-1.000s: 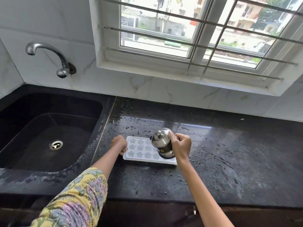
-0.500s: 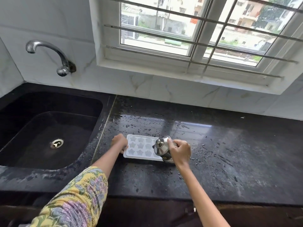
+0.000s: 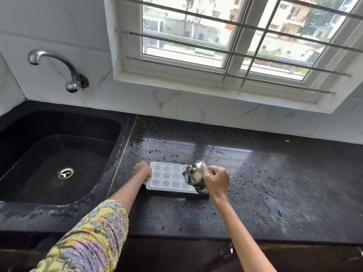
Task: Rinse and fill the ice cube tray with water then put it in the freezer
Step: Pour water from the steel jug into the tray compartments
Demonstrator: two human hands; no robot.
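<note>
A white ice cube tray (image 3: 167,177) with star-shaped moulds lies flat on the wet black counter (image 3: 255,183), just right of the sink. My left hand (image 3: 141,171) grips the tray's left end. My right hand (image 3: 216,181) grips a small steel jug with a knobbed lid (image 3: 193,174), tilted to the left over the tray's right end. The jug hides that end of the tray. Whether water is running out of the jug cannot be made out.
A black sink (image 3: 59,163) with a steel drain (image 3: 65,173) lies to the left, under a steel wall tap (image 3: 53,63). Water drops are scattered over the counter. A barred window (image 3: 225,36) is behind, above a white tiled wall.
The jug has come down from above the tray's middle to low over its right end. My left hand has stayed on the tray's left end.
</note>
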